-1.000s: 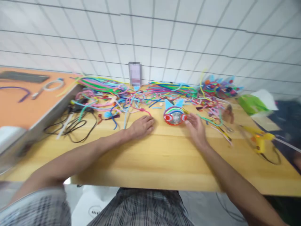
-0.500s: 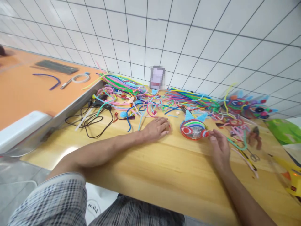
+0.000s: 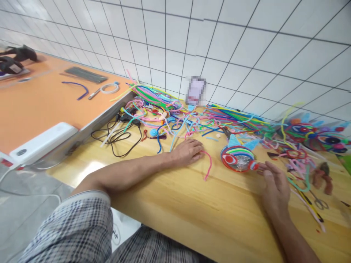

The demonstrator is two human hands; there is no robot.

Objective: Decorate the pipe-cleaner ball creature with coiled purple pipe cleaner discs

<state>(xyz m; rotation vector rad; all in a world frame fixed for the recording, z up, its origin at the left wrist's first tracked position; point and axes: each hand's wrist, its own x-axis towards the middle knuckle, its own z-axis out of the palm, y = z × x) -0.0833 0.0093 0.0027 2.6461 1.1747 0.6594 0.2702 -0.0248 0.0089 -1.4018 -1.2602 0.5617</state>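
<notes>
My left hand [image 3: 188, 151] rests low over the wooden table, fingers curled down on a pink-red pipe cleaner [image 3: 210, 164] whose free end trails out to the right. To its right lies a round pipe-cleaner face ornament [image 3: 238, 157] with light blue pointed ears, rainbow arcs, a red-and-white eye and a silvery glittering patch. Beside the red-and-blue knob [image 3: 253, 166] at its right end is my right hand [image 3: 275, 186]. The fingers there are stretched out and apart, their tips at or very near the knob; whether they touch is unclear.
Heaped pipe cleaners [image 3: 156, 96] line the tiled wall, near a leaning phone [image 3: 195, 90]. A black cable [image 3: 120, 140] coils at left. On the right are pliers [image 3: 323, 177], scissors [image 3: 319, 201] and similar finished ornaments [image 3: 301, 129]. A white power strip [image 3: 44, 142] sits by the orange table [image 3: 55, 106].
The view has swung left, so everything sits further right. More of the pink-red pipe cleaner now shows beyond my left fingers. My right hand stays by the ornament's knob.
</notes>
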